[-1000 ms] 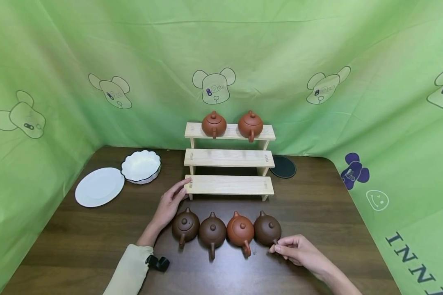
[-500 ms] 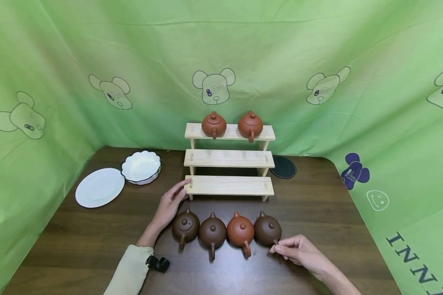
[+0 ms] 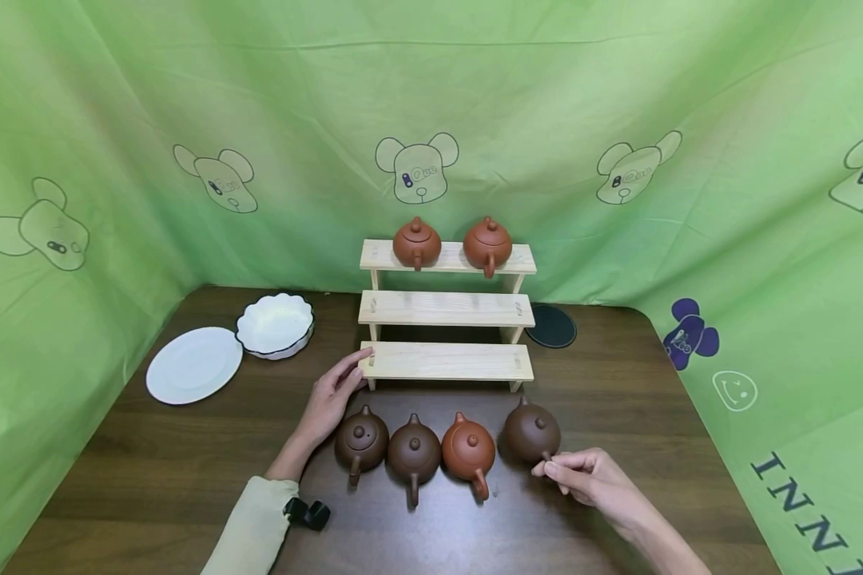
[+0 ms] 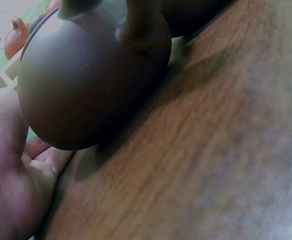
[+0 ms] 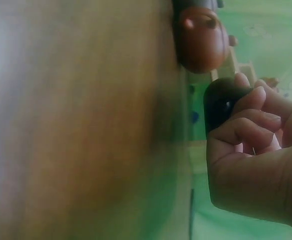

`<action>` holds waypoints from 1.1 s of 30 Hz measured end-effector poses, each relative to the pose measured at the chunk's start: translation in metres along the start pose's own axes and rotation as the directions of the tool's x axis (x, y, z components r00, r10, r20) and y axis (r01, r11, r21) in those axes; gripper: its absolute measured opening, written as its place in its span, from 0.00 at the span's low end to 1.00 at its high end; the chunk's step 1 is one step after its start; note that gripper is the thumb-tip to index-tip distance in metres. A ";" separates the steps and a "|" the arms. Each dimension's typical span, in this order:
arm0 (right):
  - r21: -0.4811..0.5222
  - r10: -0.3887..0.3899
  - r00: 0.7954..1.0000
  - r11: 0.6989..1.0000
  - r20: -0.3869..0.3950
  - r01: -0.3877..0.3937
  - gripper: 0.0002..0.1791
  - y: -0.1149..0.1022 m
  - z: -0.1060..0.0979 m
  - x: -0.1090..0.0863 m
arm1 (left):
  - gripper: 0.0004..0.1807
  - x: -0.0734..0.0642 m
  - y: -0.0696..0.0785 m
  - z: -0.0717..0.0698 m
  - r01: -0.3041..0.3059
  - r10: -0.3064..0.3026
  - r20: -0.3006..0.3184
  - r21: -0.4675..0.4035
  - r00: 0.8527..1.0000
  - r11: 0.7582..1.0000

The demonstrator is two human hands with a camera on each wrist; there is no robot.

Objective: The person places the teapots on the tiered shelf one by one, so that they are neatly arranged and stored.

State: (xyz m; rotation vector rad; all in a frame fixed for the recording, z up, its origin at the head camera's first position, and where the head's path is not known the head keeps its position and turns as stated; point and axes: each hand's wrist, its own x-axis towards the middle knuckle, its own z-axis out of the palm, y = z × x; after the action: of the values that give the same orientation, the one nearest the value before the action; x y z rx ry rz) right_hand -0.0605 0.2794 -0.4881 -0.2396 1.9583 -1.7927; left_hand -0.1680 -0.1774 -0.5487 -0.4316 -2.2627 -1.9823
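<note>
My right hand (image 3: 586, 483) pinches the handle of a dark brown teapot (image 3: 532, 431) between thumb and curled fingers. In the right wrist view this dark teapot (image 5: 217, 107) hangs off the table, its body partly behind the fingers. To its left stand a reddish-brown teapot (image 3: 467, 449), a dark teapot (image 3: 413, 454) and another dark teapot (image 3: 361, 439), handles toward me. My left hand (image 3: 331, 399) rests with extended fingers at the left end of the lowest step of a wooden three-tier shelf (image 3: 446, 361). In the left wrist view the leftmost dark teapot (image 4: 90, 85) fills the middle.
On the top tier sit two red clay teapots, a left one (image 3: 417, 242) and a right one (image 3: 487, 243). A scalloped white dish (image 3: 275, 323) and a white plate (image 3: 194, 366) lie at the left. A round black mat (image 3: 552, 326) lies right of the shelf, before a green curtain (image 3: 316, 200).
The right hand has lifted the rightmost dark teapot by its handle and moved it slightly right and away from me. The left hand and the other teapots have stayed in place.
</note>
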 end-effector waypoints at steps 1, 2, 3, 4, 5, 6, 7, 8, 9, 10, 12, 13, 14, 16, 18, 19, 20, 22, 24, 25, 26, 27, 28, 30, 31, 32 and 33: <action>-0.002 -0.001 1.000 1.000 -0.012 0.001 0.14 -0.002 -0.001 0.000 | 0.22 0.000 -0.001 0.000 -0.008 0.008 -0.001 0.001 1.000 1.000; -0.005 -0.003 1.000 1.000 -0.021 0.003 0.14 -0.003 -0.002 0.000 | 0.22 0.000 -0.002 -0.001 -0.009 0.009 -0.001 0.003 1.000 1.000; -0.007 -0.004 1.000 1.000 -0.030 0.004 0.14 -0.005 -0.002 0.000 | 0.22 -0.001 -0.002 -0.001 -0.009 0.009 -0.002 0.005 1.000 1.000; -0.010 -0.007 0.999 1.000 -0.039 0.007 0.14 -0.006 -0.003 0.000 | 0.22 0.000 -0.001 -0.001 -0.004 0.004 -0.002 0.004 1.000 1.000; -0.012 -0.009 0.999 1.000 -0.045 0.009 0.14 -0.006 -0.003 0.000 | 0.22 0.000 0.000 -0.001 0.003 -0.003 0.000 0.007 1.000 1.000; -0.012 -0.011 0.999 1.000 -0.051 0.011 0.15 -0.007 -0.003 0.000 | 0.22 0.000 0.003 -0.001 0.020 -0.020 0.002 0.009 1.000 1.000; -0.015 -0.016 0.998 1.000 -0.057 0.015 0.15 -0.008 -0.003 0.000 | 0.22 0.000 0.005 0.000 0.040 -0.040 0.003 0.013 0.999 0.999; -0.017 -0.020 0.998 1.000 -0.062 0.019 0.15 -0.008 -0.002 0.001 | 0.23 0.000 0.007 0.000 0.054 -0.054 0.004 0.013 0.999 0.998; -0.018 -0.016 0.997 1.000 -0.073 0.015 0.15 -0.009 -0.002 0.001 | 0.23 0.000 0.009 0.001 0.065 -0.065 0.005 0.009 0.998 0.998; -0.018 -0.014 0.996 1.000 -0.084 0.012 0.15 -0.010 -0.001 0.002 | 0.23 0.000 0.010 0.001 0.076 -0.076 0.005 0.008 0.997 0.997; -0.017 -0.014 0.995 1.000 -0.099 0.013 0.15 -0.013 0.000 0.003 | 0.23 0.001 0.012 0.002 0.089 -0.089 0.005 0.002 0.996 0.996; -0.014 -0.014 0.994 1.000 -0.107 0.012 0.14 -0.014 0.001 0.003 | 0.23 0.001 0.013 0.002 0.090 -0.090 0.004 0.001 0.996 0.996; -0.010 -0.012 0.993 1.000 -0.117 0.011 0.14 -0.016 0.002 0.004 | 0.22 0.001 0.012 0.002 0.083 -0.083 0.002 0.001 0.997 0.997; -0.003 -0.019 0.991 1.000 -0.133 0.018 0.13 -0.021 0.004 0.006 | 0.22 0.000 0.011 0.001 0.077 -0.077 0.003 0.001 0.997 0.997; -0.002 -0.029 0.988 1.000 -0.150 0.029 0.13 -0.026 0.006 0.007 | 0.22 0.001 0.003 0.000 0.049 -0.049 0.005 0.004 0.999 0.999; -0.001 -0.034 0.987 0.999 -0.158 0.035 0.13 -0.028 0.007 0.009 | 0.23 0.002 -0.004 -0.001 0.044 -0.044 0.007 -0.005 0.999 0.999; 0.000 -0.041 0.986 0.999 -0.164 0.041 0.13 -0.031 0.008 0.010 | 0.23 0.003 -0.012 -0.003 0.037 -0.037 0.010 -0.013 0.999 0.999; -0.006 -0.064 0.984 0.998 -0.165 0.064 0.13 -0.036 0.010 0.013 | 0.23 0.003 -0.012 -0.003 0.042 -0.042 0.015 -0.002 0.999 0.999; -0.022 -0.094 0.983 0.996 -0.158 0.092 0.13 -0.040 0.011 0.017 | 0.23 0.003 -0.010 -0.003 0.061 -0.061 0.011 -0.001 0.998 0.998; -0.027 -0.104 0.983 0.994 -0.153 0.101 0.13 -0.042 0.012 0.019 | 0.23 0.003 -0.005 -0.002 0.078 -0.078 0.011 0.004 0.997 0.997; -0.033 -0.115 0.982 0.993 -0.149 0.111 0.13 -0.044 0.013 0.021 | 0.23 0.002 0.002 -0.001 0.080 -0.080 0.010 0.016 0.997 0.997; -0.040 -0.126 0.981 0.992 -0.146 0.122 0.13 -0.046 0.014 0.023 | 0.23 0.001 0.009 0.000 0.084 -0.084 0.009 0.026 0.996 0.996; -0.041 -0.134 0.980 0.991 -0.145 0.129 0.13 -0.047 0.015 0.025 | 0.23 0.001 0.009 0.001 0.080 -0.080 0.008 0.017 0.997 0.997; -0.038 -0.135 0.980 0.991 -0.147 0.131 0.13 -0.051 0.018 0.030 | 0.23 0.000 0.006 0.000 0.051 -0.051 0.010 0.012 0.999 0.999; -0.032 -0.135 0.980 0.991 -0.147 0.132 0.13 -0.052 0.020 0.032 | 0.23 0.000 0.004 0.000 0.028 -0.028 0.012 0.005 1.000 1.000; -0.027 -0.135 0.980 0.991 -0.149 0.132 0.13 -0.053 0.021 0.034 | 0.22 0.000 0.001 0.000 0.008 -0.008 0.011 -0.002 1.000 1.000; -0.021 -0.131 0.980 0.991 -0.152 0.130 0.12 -0.054 0.022 0.037 | 0.22 0.001 -0.002 -0.001 -0.006 0.006 0.010 -0.005 1.000 1.000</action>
State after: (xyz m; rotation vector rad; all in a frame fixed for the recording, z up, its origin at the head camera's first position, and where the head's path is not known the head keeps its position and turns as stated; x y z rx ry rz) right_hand -0.0923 0.2366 -0.4444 -0.2458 2.1019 -1.9352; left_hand -0.1695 -0.1785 -0.5507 -0.4491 -2.2601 -1.9882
